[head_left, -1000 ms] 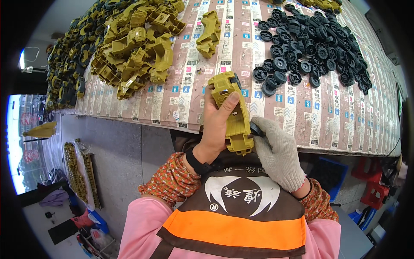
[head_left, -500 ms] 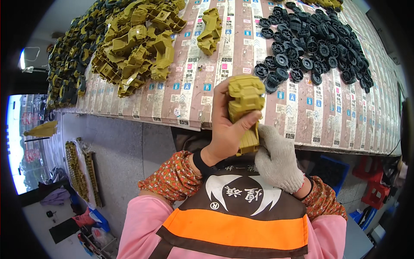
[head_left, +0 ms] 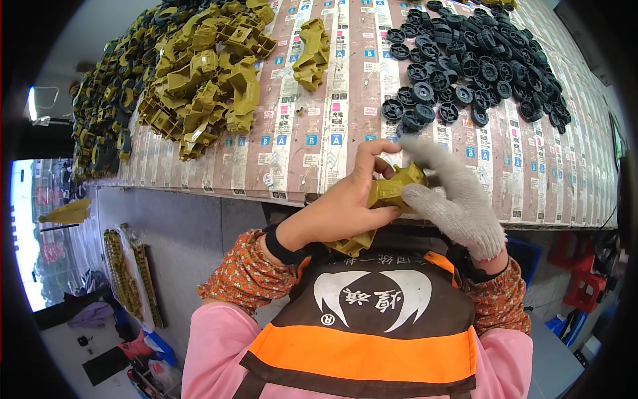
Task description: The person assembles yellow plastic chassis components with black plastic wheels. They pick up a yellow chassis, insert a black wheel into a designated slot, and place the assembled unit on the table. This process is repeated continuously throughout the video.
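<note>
An olive-yellow plastic toy car body (head_left: 405,178) is tilted between my hands, just in front of the table's near edge. My bare left hand (head_left: 349,207) is closed round it, thumb along the near side and fingers over the far side. Its lower end (head_left: 355,245) sticks out below that palm. On the other end my right hand (head_left: 458,196), in a grey knitted glove, presses its thumb while its fingers curl over the far side, slightly blurred. Whether something small sits under the glove I cannot make out.
Black toy wheels (head_left: 458,63) lie heaped at the right of the table (head_left: 319,166). More car bodies (head_left: 206,73) are piled at the left, beside bodies with dark wheels (head_left: 106,113). A single car body (head_left: 311,53) lies between. Red stools (head_left: 585,289) stand below right.
The car body has been turned from upright to a slant and lowered. My gloved right hand has moved from its lower end up to its upper end.
</note>
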Demonstrator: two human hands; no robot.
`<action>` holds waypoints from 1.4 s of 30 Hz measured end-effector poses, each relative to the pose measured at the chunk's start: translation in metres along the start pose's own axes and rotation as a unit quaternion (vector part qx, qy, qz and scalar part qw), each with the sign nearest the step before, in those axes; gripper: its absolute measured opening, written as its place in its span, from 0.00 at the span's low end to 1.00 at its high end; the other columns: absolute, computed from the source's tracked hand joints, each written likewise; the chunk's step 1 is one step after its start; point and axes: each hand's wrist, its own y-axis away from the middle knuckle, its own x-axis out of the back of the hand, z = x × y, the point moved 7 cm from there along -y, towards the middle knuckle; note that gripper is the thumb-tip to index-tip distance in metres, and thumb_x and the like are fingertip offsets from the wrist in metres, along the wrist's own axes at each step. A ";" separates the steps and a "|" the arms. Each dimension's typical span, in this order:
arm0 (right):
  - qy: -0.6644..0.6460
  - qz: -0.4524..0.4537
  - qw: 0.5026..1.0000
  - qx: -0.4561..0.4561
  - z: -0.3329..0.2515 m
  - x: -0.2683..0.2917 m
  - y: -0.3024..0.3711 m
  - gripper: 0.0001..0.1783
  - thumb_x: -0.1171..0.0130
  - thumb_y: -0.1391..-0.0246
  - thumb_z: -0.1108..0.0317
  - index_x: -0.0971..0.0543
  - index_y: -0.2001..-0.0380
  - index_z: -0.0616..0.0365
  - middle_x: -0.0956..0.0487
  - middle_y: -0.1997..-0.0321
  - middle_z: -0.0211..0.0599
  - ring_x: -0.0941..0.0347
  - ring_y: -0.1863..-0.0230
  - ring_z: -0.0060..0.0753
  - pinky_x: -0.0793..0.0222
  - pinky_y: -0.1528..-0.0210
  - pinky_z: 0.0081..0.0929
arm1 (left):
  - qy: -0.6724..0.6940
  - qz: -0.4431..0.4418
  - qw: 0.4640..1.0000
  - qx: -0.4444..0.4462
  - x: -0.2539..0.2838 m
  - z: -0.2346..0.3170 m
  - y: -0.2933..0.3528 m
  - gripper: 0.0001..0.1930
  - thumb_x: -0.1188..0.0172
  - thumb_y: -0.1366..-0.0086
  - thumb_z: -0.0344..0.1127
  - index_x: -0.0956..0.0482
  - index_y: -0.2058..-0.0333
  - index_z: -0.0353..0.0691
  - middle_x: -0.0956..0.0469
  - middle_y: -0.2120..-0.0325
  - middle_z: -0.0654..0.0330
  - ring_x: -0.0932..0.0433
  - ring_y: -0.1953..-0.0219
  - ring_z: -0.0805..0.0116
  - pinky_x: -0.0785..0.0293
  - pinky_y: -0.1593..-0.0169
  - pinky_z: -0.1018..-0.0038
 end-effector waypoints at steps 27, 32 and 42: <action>0.501 0.059 0.854 0.131 0.018 0.024 -0.078 0.18 0.36 0.44 0.74 0.18 0.49 0.55 0.20 0.56 0.43 0.21 0.49 0.47 0.23 0.53 0.42 | 0.492 0.193 0.849 0.027 0.038 -0.037 0.007 0.29 0.40 0.22 0.47 0.37 0.29 0.45 0.21 0.43 0.54 0.18 0.46 0.64 0.16 0.44 0.63; 0.337 0.138 0.925 0.110 0.010 0.044 -0.060 0.13 0.38 0.40 0.74 0.17 0.52 0.56 0.18 0.58 0.44 0.19 0.56 0.46 0.23 0.54 0.38 | 0.437 0.178 0.881 0.042 0.030 -0.036 0.009 0.40 0.30 0.28 0.39 0.44 0.25 0.54 0.24 0.43 0.59 0.20 0.46 0.67 0.17 0.43 0.65; -0.004 0.106 0.993 -0.047 0.015 -0.011 -0.012 0.17 0.37 0.35 0.73 0.18 0.43 0.59 0.14 0.62 0.38 0.19 0.64 0.24 0.22 0.58 0.26 | 0.368 0.152 0.917 0.036 0.006 -0.023 0.005 0.42 0.31 0.28 0.36 0.49 0.24 0.55 0.30 0.38 0.59 0.25 0.42 0.67 0.18 0.43 0.65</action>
